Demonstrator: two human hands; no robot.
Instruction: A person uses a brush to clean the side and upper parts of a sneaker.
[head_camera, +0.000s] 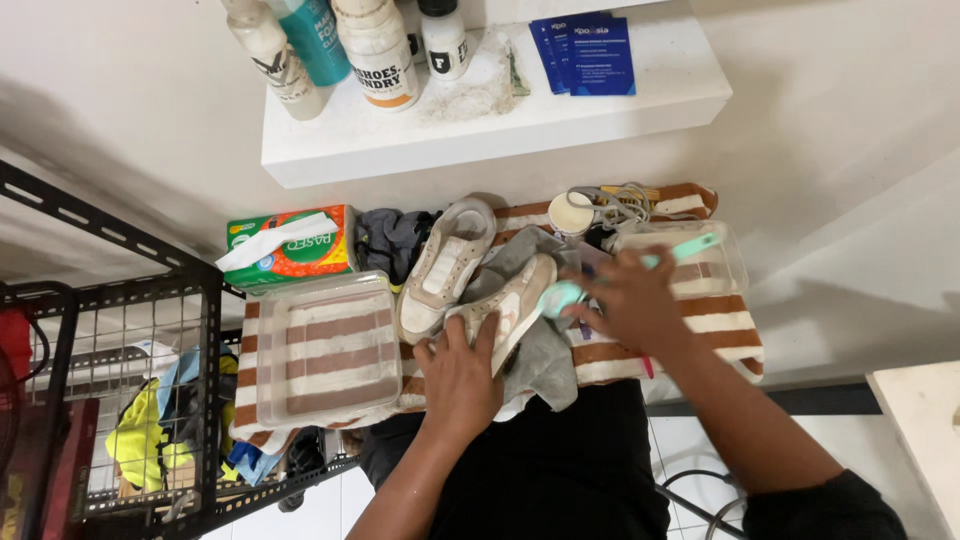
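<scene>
While my left hand (462, 375) pressed flat, fingers spread, on the near beige sneaker (510, 312) to steady it on the striped towel (690, 345), my right hand's (630, 300) closed grip worked a teal brush (640, 268) against it.

The left hand (459, 372) lies palm down near the middle of the scene, fingers spread and pointing to the far side; its bare forearm runs back to the near edge. The right hand (632, 300) sits further right and slightly farther, fingers curled shut in a grip; its forearm slants down to the near right, a dark sleeve at the elbow.
</scene>
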